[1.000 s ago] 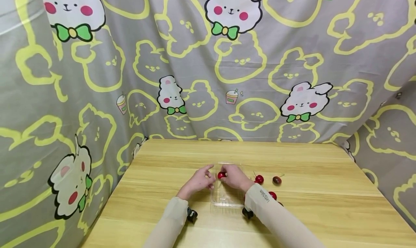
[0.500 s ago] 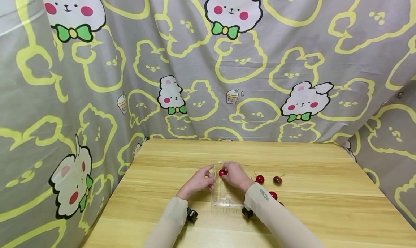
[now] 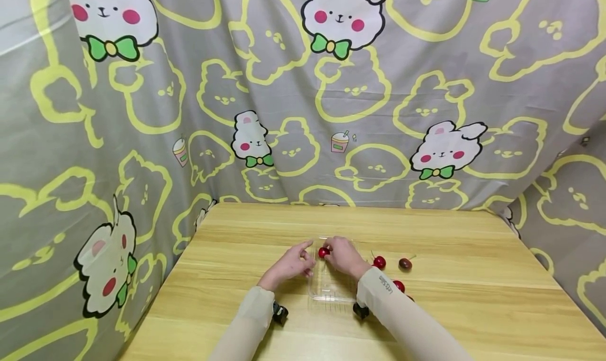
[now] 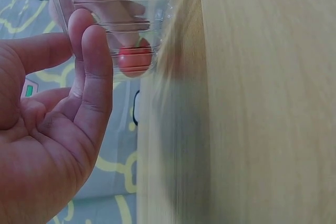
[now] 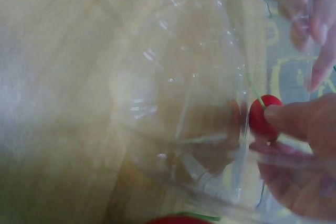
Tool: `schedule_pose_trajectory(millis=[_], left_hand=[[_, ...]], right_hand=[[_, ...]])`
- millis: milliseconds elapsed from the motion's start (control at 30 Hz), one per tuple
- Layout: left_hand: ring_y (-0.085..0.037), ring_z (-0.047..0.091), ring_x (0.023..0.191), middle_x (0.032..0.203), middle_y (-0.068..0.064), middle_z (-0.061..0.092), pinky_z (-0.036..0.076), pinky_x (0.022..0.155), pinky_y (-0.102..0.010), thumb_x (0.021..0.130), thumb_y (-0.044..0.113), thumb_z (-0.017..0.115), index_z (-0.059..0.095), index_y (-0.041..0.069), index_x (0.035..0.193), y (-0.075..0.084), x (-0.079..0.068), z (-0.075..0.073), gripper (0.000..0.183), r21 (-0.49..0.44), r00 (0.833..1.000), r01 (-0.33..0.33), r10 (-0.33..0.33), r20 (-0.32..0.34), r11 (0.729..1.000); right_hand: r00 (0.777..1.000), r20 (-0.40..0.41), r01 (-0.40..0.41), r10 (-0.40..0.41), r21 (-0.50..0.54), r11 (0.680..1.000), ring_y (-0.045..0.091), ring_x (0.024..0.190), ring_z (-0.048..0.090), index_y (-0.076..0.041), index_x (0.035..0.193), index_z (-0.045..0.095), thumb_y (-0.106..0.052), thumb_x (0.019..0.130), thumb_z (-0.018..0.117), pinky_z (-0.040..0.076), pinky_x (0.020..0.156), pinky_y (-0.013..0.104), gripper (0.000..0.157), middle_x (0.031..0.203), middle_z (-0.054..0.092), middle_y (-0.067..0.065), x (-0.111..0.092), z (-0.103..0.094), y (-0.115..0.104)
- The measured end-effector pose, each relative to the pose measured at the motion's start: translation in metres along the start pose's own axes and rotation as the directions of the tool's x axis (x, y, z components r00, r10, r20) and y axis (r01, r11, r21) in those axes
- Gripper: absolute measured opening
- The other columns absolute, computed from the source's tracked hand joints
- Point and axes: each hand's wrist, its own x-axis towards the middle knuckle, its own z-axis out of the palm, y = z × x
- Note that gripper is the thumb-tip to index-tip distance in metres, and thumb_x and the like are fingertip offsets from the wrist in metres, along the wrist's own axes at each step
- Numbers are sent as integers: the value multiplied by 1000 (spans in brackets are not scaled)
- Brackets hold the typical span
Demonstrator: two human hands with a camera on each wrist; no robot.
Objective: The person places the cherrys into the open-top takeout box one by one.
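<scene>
A shiny red cherry (image 3: 324,252), almost round, is pinched by the right hand (image 3: 345,257) between thumb and fingers; from its top a thin green stem (image 5: 253,85) is seen. The cherry is held within the outline of a clear plastic container (image 3: 326,299), in its far left part, and through the ridged, transparent wall it is seen near the base. The container is of rectangular shape, with rounded corners and a glossy, thin material by which the light is reflected in small white spots. Its left side is touched by the left hand (image 3: 290,262), of which some fingers are bent; whether the rim is really gripped cannot be told. To the right, more smooth cherries are laid on the table: a red one with stem (image 3: 380,262), a darker, brownish one (image 3: 405,264), and another red one (image 3: 399,286), which is partly hidden by the right sleeve (image 3: 402,313). The table (image 3: 236,234) is covered with pale yellow wood grain in long streaks. Behind it, a soft grey curtain (image 3: 284,100) is hung in folds, printed with yellow outlines and white rabbits with green bows.
</scene>
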Motion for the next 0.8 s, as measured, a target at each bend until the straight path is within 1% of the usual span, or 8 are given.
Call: schedule_pose_trajectory(millis=[100, 233, 433, 567, 700, 800], left_hand=[[-16, 60, 59, 85, -11, 56, 58, 61, -37, 90, -3, 55, 23, -3, 147, 0, 0, 0, 65, -3, 1000, 3, -3, 1, 1000], [-16, 60, 59, 86, -11, 56, 58, 63, -40, 90, -4, 55, 22, -2, 148, 0, -1, 0, 66, -5, 1000, 11, -11, 7, 1000], [-16, 61, 59, 86, -12, 56, 58, 61, -36, 90, -3, 56, 23, -3, 148, 0, 0, -1, 66, -11, 1000, 16, -16, 8, 1000], [-17, 61, 59, 87, -12, 56, 58, 60, -35, 90, -3, 56, 23, -2, 148, 0, 0, -1, 66, -9, 1000, 13, -13, 8, 1000], [-17, 61, 59, 87, -12, 56, 58, 60, -33, 90, -3, 56, 22, -2, 148, 1, 0, -1, 67, -11, 1000, 11, -10, 7, 1000], [-17, 61, 59, 86, -12, 56, 58, 60, -35, 90, -2, 57, 23, -2, 148, 1, 1, -1, 67, -9, 1000, 10, -10, 4, 1000]], right_hand=[[1000, 2, 0, 0, 20, 1000, 20, 77, 57, -6, 90, 65, -7, 81, 73, 53, 67, 35, 12, 83, 59, 7, -1, 0, 0], [1000, 7, 7, -7, 29, 1000, 20, 79, 58, -7, 90, 65, -5, 82, 72, 53, 68, 34, 11, 85, 60, 7, -3, 1, 1], [999, 0, 33, -33, 31, 999, 22, 81, 60, -6, 91, 69, -4, 85, 69, 55, 71, 35, 7, 86, 62, 8, -4, -1, -1], [999, -11, 45, -45, 37, 998, 23, 83, 60, -6, 90, 70, -2, 84, 69, 55, 74, 37, 7, 87, 63, 9, -4, -3, -2], [999, -9, 37, -37, 48, 998, 24, 84, 61, -6, 91, 70, -2, 84, 70, 55, 74, 37, 8, 88, 63, 10, -3, -3, -2], [999, -7, 32, -31, 51, 998, 24, 83, 62, -6, 91, 70, -3, 84, 70, 55, 73, 37, 8, 88, 63, 10, -3, -3, -1]])
